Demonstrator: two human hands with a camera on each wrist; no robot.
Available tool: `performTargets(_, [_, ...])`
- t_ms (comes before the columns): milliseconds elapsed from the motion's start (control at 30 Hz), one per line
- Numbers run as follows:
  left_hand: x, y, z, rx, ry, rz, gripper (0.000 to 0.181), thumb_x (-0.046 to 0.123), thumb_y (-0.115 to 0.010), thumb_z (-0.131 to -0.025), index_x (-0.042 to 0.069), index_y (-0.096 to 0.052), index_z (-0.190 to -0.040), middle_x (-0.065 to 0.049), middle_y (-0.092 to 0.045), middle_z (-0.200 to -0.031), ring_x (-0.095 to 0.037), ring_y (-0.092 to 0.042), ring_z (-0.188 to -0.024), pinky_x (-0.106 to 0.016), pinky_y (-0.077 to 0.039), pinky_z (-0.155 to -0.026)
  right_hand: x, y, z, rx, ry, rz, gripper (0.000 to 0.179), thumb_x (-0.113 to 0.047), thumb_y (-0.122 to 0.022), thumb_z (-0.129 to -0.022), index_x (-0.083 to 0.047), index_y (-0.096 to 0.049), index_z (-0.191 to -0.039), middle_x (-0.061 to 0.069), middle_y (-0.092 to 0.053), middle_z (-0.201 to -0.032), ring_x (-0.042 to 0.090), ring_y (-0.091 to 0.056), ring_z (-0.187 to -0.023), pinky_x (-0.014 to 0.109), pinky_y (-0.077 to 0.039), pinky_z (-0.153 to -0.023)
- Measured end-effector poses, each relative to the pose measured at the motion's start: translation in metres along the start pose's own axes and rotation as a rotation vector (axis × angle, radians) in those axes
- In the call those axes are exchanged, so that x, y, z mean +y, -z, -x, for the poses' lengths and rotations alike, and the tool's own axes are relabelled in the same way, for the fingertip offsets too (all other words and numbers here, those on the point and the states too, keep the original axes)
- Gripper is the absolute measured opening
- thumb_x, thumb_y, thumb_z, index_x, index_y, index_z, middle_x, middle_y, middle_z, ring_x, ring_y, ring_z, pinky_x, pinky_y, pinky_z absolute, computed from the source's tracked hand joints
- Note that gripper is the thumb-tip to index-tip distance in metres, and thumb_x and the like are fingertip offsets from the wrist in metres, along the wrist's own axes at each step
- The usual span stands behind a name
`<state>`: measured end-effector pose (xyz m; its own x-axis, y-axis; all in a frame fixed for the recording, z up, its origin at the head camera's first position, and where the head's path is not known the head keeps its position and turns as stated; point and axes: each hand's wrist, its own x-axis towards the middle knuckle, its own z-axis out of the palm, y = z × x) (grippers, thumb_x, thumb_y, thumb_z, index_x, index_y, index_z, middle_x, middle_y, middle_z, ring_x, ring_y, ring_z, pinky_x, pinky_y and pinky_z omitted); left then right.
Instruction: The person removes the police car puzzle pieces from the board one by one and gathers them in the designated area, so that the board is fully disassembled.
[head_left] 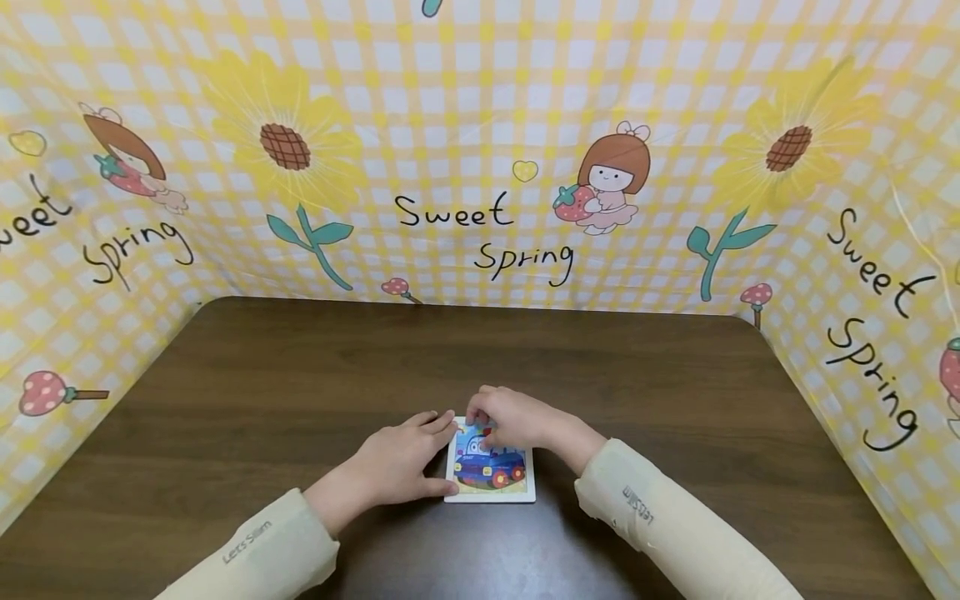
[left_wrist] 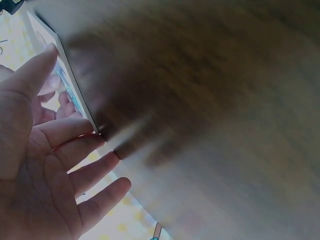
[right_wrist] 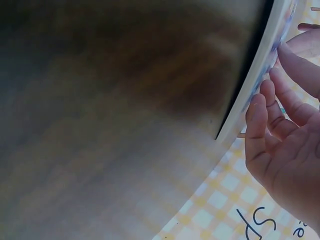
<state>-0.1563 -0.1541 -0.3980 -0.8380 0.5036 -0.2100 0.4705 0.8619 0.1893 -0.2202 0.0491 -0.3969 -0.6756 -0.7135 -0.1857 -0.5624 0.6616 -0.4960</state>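
Observation:
A small square picture board (head_left: 491,471) with a white border and a blue cartoon car lies flat on the brown table. My left hand (head_left: 397,462) is at its left side, thumb at the lower left corner and fingertips by the upper left edge. In the left wrist view, the fingers of this hand (left_wrist: 55,150) are nearly straight and spread. My right hand (head_left: 517,417) is over the board's upper right part, hiding some of the picture. The right wrist view shows bent fingers (right_wrist: 282,112) and the thumb tip right at the picture's surface.
The dark wood-grain table (head_left: 300,375) has rounded far corners. A yellow checked cloth (head_left: 450,125) with flowers and lettering hangs behind it and along both sides. Light sleeves (head_left: 675,517) cover both forearms.

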Motion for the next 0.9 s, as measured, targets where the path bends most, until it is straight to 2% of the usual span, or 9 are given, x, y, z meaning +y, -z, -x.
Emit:
performTargets(267, [0.0016, 0.0006, 0.0001, 0.01, -0.016, -0.012, 0.085, 0.056, -0.072, -0.084, 0.006, -0.047, -0.147, -0.009, -0.043, -0.156, -0.035, -0.042, -0.143, -0.051, -0.048, -0.103, 0.0014, -0.0031, -0.0028, -0.001, 0.008, -0.045, 0.024, -0.01, -0.075, -0.088, -0.007, -0.065, -0.109, 0.004, -0.059, -0.105, 0.017, -0.055, -0.099, 0.035, -0.048, -0.094])
performTargets(500, [0.0015, 0.0015, -0.0003, 0.028, -0.022, -0.002, 0.084, 0.055, -0.074, -0.083, 0.004, -0.05, -0.145, -0.011, -0.046, -0.154, -0.037, -0.044, -0.141, -0.052, -0.048, -0.104, 0.0045, -0.005, -0.0064, -0.007, 0.021, -0.072, 0.023, -0.007, -0.075, -0.088, -0.006, -0.064, -0.109, 0.005, -0.059, -0.105, 0.017, -0.054, -0.098, 0.035, -0.047, -0.094])
performTargets(900, [0.0018, 0.0002, -0.0009, 0.023, -0.014, 0.03, 0.083, 0.052, -0.075, -0.083, 0.004, -0.049, -0.146, -0.011, -0.045, -0.155, -0.037, -0.042, -0.142, -0.053, -0.046, -0.105, 0.0024, -0.005, -0.0083, -0.043, -0.004, -0.066, 0.021, -0.005, -0.072, -0.089, -0.007, -0.062, -0.107, 0.007, -0.057, -0.108, 0.019, -0.051, -0.102, 0.038, -0.045, -0.098])
